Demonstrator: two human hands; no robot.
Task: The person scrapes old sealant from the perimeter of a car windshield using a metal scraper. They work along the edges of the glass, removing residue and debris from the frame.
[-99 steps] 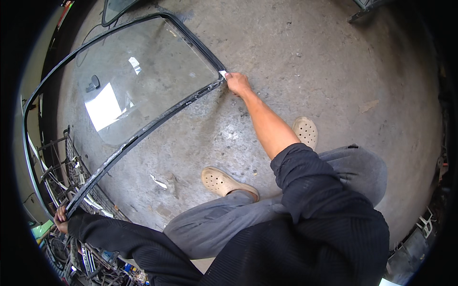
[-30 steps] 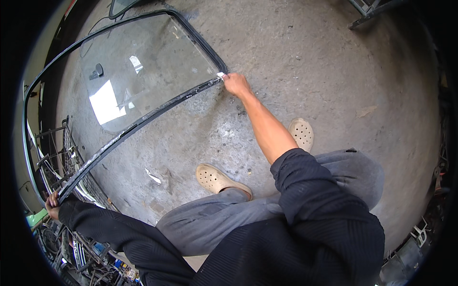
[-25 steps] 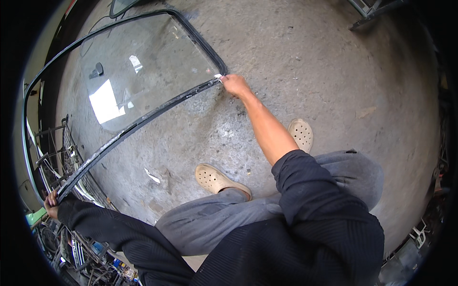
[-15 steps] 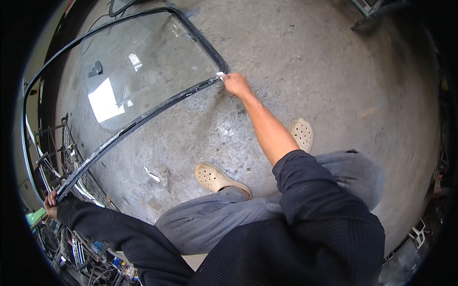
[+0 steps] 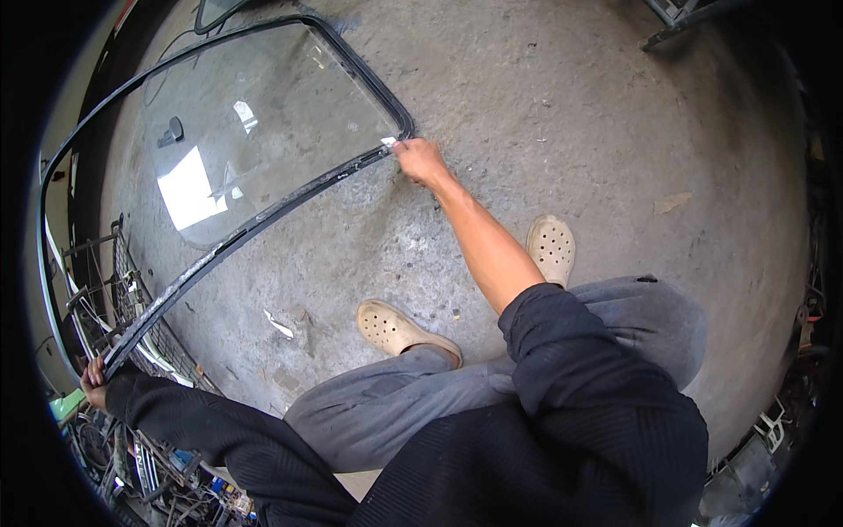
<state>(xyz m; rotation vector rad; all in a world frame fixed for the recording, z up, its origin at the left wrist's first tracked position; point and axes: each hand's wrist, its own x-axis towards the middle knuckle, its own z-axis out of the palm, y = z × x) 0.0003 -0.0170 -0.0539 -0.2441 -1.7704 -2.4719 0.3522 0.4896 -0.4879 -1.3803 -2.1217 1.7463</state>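
Observation:
A large pane of vehicle window glass [image 5: 281, 105] with a black rubber-edged frame [image 5: 255, 218] stretches from the upper middle to the lower left, and the floor shows through it. At the frame's near right corner, my right hand [image 5: 421, 162] is closed, pinching a small white scrap, perhaps cloth or paper [image 5: 389, 141], against the edge. My left hand [image 5: 93, 383] grips the frame's lower left end, its fingers curled over the rim. A small dark fitting [image 5: 176, 130] appears within the glass area, beside a bright white reflection.
Wire racks and metal parts [image 5: 149, 325] crowd the left side, with mixed clutter [image 5: 158, 465] below. My tan clogs [image 5: 399, 329] stand on the stained concrete floor [image 5: 615, 158]. A metal stand [image 5: 685, 26] is at the upper right. A white scrap [image 5: 278, 325] lies near my left foot.
My right hand has slid slightly left along the frame edge, with the white scrap. The glass and frame have shifted a little left in the picture. My left hand keeps its grip.

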